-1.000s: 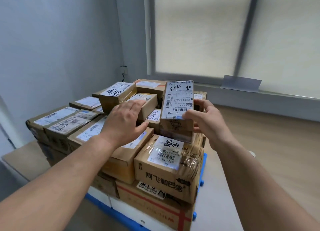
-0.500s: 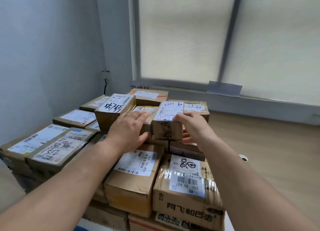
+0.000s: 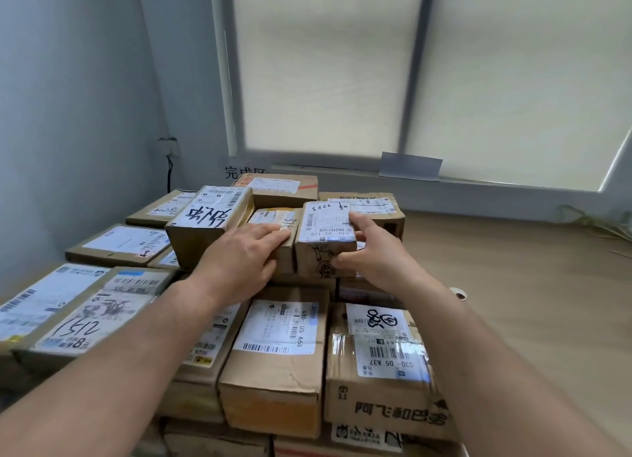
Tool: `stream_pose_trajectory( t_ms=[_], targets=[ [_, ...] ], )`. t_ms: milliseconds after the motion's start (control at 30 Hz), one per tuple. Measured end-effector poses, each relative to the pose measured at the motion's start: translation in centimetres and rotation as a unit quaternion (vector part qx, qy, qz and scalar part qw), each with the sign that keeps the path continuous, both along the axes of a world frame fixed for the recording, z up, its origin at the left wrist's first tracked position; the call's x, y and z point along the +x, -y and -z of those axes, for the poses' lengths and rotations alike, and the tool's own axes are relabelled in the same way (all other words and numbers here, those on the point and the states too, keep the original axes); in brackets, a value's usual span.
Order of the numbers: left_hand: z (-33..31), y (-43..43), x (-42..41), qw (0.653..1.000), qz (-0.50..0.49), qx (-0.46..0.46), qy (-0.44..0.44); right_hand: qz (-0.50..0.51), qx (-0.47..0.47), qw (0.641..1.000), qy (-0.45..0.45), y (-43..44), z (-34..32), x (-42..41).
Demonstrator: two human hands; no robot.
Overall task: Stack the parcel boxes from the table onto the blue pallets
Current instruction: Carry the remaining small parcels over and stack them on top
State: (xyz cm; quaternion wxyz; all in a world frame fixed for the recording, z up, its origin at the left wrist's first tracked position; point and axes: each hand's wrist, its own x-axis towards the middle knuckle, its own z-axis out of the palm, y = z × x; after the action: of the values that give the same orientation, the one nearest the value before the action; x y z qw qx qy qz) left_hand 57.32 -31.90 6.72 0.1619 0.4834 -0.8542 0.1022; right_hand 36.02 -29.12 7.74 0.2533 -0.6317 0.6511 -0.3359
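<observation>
A small brown parcel box with a white label reading "530-D5 120" [image 3: 325,229] lies flat on top of the stack of parcels. My right hand [image 3: 372,251] grips its right end, thumb on the front face and fingers over the label. My left hand [image 3: 239,258] lies with straight fingers on the neighbouring small box [image 3: 273,217] just left of it. Around them the stack holds several taped cardboard boxes, such as the one with big black handwriting [image 3: 208,224]. The blue pallets are hidden under the boxes.
A grey wall stands to the left, a window with pale blinds behind the stack. Wooden floor [image 3: 530,302] runs along the right side. Front-row boxes labelled "A68" [image 3: 277,347] and "A37" [image 3: 383,350] sit below my forearms.
The labelled box went from upright in my right hand to lying flat on the stack beside the small box. My view moved closer and higher over the pile.
</observation>
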Motion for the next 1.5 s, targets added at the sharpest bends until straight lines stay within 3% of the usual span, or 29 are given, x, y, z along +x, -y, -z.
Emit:
stream_pose_trajectory(
  t_ms=[500, 867, 1200, 1500],
  targets=[
    [-0.3, -0.7, 0.5, 0.996, 0.036, -0.016, -0.078, 0.079, -0.040, 0.989, -0.120, -1.7, 0.7, 0.8],
    [-0.7, -2.7, -0.8, 0.991, 0.040, -0.091, -0.090, 0.126, -0.164, 0.938, -0.277, -5.3, 0.1, -0.5],
    [-1.4, -8.6, -11.6, 0.984, 0.060, -0.115, -0.119, 0.177, -0.281, 0.889, -0.315, -12.0, 0.4, -9.3],
    [2.5, -15.7, -24.7, 0.981, 0.110, -0.043, -0.157, 0.230, -0.243, 0.879, -0.340, -20.4, 5.0, -20.9]
  ],
)
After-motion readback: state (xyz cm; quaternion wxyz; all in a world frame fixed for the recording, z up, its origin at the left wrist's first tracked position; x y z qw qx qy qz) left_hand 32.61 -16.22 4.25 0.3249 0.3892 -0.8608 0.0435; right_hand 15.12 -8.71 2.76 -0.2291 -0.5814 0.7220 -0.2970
